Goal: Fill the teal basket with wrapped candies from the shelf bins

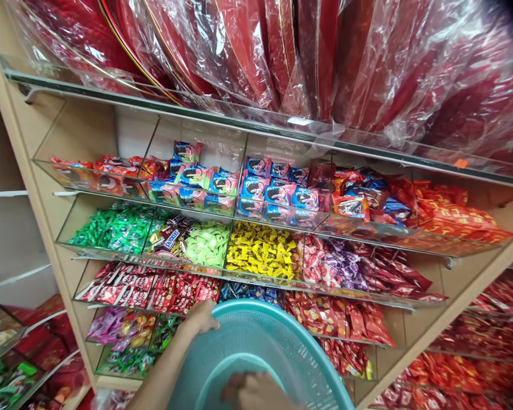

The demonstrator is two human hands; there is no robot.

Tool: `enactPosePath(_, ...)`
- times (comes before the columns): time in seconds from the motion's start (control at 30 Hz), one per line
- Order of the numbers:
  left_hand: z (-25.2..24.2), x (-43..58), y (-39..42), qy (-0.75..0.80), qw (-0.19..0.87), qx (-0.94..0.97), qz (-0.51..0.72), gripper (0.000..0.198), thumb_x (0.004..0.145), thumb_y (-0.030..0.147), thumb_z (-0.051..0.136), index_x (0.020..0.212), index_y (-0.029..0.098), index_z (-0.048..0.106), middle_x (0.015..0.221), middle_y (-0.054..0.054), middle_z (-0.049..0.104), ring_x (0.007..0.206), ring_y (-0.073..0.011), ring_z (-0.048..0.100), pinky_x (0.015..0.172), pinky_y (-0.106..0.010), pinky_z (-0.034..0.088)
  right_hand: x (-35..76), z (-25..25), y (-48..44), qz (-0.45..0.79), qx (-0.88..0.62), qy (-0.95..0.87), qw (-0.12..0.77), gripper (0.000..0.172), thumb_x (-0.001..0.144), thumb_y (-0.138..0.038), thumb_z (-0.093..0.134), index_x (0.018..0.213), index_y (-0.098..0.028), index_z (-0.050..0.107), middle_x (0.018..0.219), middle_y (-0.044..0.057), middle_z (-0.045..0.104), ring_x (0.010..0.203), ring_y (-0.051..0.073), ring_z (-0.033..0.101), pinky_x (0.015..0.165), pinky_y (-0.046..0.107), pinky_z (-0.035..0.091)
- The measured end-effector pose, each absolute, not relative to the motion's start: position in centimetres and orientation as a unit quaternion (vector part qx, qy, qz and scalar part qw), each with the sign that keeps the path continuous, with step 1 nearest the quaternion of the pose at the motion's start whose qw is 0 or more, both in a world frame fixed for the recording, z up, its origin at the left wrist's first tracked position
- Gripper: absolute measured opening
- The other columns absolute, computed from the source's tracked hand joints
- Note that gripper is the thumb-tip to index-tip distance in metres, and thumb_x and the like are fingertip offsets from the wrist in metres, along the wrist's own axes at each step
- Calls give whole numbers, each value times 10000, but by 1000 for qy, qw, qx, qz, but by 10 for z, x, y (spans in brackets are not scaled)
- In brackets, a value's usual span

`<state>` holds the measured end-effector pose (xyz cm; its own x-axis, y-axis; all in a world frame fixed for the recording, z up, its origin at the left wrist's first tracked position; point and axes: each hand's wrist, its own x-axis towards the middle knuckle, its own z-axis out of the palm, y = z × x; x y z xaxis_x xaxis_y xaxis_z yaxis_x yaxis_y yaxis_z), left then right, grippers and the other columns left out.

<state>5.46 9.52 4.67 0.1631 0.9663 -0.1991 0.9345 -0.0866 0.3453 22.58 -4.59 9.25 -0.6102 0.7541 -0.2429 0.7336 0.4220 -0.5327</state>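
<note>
A teal plastic basket (320, 347) with fine mesh walls is at the bottom centre, its open top facing me. My left hand (202, 319) grips the basket's rim at its upper left, the thumb over the edge. Over the bottom of the basket is my right hand (256, 392), smeared by motion and cut off by the lower edge, so its fingers cannot be read. Beyond the rim, dark blue wrapped sweets (252, 291) and red packets (320, 313) lie in shelf bins.
Sloping glass-fronted shelves hold green sweets (111, 228), yellow sweets (260, 250), blue and pink cookie packs (267, 191) and orange-red packets (453, 213). Plastic-wrapped red items (239, 51) fill the top shelf. More bins of red packets (436, 370) stand at the right.
</note>
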Motion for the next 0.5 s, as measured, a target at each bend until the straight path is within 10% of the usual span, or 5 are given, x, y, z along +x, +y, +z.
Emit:
enactPosePath(0.23, 42, 54, 98, 643, 200, 738, 44, 306, 512, 343, 651, 791, 226, 605, 849, -35, 665, 834, -228, 602, 612, -246, 411, 251, 189, 36, -46, -529, -808, 255, 313, 846, -384, 394, 1063, -187, 505, 1012, 79, 545, 982, 209, 475, 829, 312, 371)
enactPosePath(0.5, 38, 52, 98, 652, 211, 727, 53, 394, 501, 340, 666, 872, 225, 601, 936, -50, 648, 893, -239, 584, 663, -265, 418, 255, 188, 108, -117, -655, -729, 158, 518, 783, -581, 364, 1048, -148, 471, 1019, 131, 488, 944, 260, 491, 740, 338, 380)
